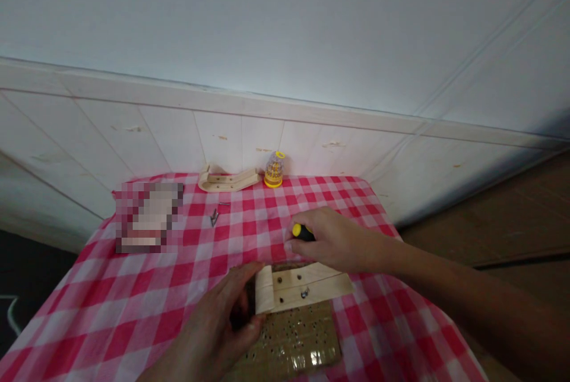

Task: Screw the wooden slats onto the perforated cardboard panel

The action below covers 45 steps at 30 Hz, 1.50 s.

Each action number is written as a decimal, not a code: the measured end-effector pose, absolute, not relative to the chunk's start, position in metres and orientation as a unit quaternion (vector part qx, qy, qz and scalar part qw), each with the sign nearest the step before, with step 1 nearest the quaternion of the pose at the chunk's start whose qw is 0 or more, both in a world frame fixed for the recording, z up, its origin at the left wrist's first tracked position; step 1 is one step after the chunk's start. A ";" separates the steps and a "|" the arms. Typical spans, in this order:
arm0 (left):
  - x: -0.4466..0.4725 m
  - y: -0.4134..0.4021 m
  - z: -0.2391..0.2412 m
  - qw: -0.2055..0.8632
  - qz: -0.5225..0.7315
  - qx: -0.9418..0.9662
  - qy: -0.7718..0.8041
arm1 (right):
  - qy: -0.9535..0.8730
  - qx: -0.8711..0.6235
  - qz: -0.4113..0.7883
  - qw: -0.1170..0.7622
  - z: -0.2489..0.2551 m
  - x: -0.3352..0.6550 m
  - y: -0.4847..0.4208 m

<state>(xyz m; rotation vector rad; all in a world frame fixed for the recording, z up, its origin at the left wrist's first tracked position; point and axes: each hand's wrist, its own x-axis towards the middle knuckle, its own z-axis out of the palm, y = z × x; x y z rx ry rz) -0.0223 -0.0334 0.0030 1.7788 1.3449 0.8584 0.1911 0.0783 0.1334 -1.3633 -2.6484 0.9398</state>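
Wooden piece [291, 288] rests on a hole-pitted pad [307, 325], perhaps sparing the bench [155, 293]; the left hand [225, 305] has fingers gripping its end, likely for steadiness, the right hand's [327, 236] curl around a handle [304, 232]

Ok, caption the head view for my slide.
Left hand holds a wooden piece over a pitted board; right hand grips a yellow-tipped tool.

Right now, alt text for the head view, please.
Left hand holds a wooden piece over a pitted board; right hand grips a dark handle with a yellow end. Beyond, a similar piece sits on checkered cloth.
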 end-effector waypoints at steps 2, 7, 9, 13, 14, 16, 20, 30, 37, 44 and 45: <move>-0.023 -0.034 0.001 0.362 0.333 0.698 0.521 | -0.834 -0.458 0.307 -0.004 0.138 0.201 0.067; -0.025 -0.039 -0.005 0.363 0.325 0.698 0.525 | -0.823 -0.443 0.352 -0.043 0.137 0.210 0.050; -0.025 -0.040 -0.006 0.360 0.328 0.690 0.535 | -0.823 -0.428 0.368 -0.059 0.134 0.209 0.047; -0.025 -0.040 -0.008 0.352 0.330 0.695 0.533 | -0.830 -0.394 0.386 -0.086 0.127 0.203 0.047; -0.026 -0.039 -0.009 0.350 0.329 0.700 0.528 | -0.827 -0.390 0.393 -0.096 0.125 0.201 0.047; -0.026 -0.039 -0.010 0.348 0.324 0.706 0.525 | -0.819 -0.389 0.406 -0.114 0.122 0.197 0.048; -0.027 -0.039 -0.009 0.352 0.321 0.703 0.527 | -0.815 -0.385 0.415 -0.127 0.119 0.191 0.050; -0.028 -0.038 -0.005 0.371 0.315 0.708 0.512 | -0.818 -0.386 0.401 -0.145 0.117 0.180 0.056; -0.028 -0.037 -0.007 0.356 0.321 0.711 0.515 | -0.827 -0.371 0.378 -0.190 0.114 0.172 0.059; -0.027 -0.037 -0.001 0.368 0.310 0.706 0.520 | -0.837 -0.349 0.374 -0.194 0.111 0.167 0.061; -0.027 -0.037 -0.002 0.365 0.310 0.706 0.522 | -0.837 -0.348 0.375 -0.194 0.111 0.167 0.061</move>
